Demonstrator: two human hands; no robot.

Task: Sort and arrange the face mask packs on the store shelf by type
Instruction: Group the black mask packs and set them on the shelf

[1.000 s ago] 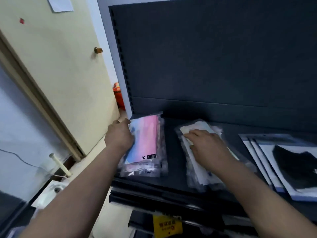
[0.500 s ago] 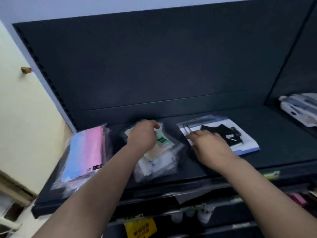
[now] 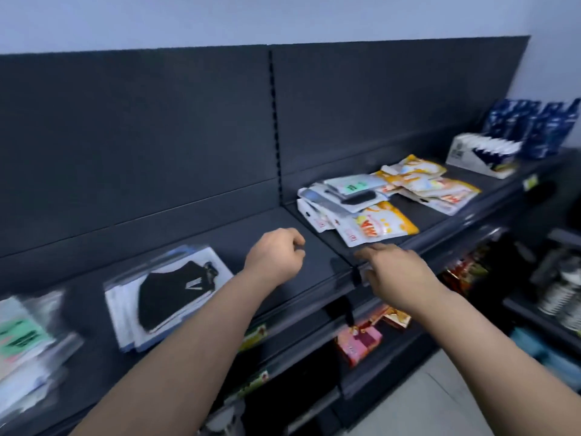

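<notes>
Left hand (image 3: 273,258), right hand (image 3: 399,272) off mask packs (image 3: 169,294)

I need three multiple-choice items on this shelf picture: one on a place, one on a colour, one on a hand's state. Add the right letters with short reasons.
1. Where does the black mask pack lie? A) on the shelf, left of the left hand; B) between the two hands; C) on the floor.
2. What colour is the front pack, nearest the right hand? A) pink; B) yellow and white; C) black.
3. How is the left hand? A) flat on a pack; B) gripping the black mask pack; C) fingers curled, holding nothing.
1 A: it lies left of that hand. 2 B: yellow and white print shows. 3 C: curled fingers, nothing in them.
</notes>
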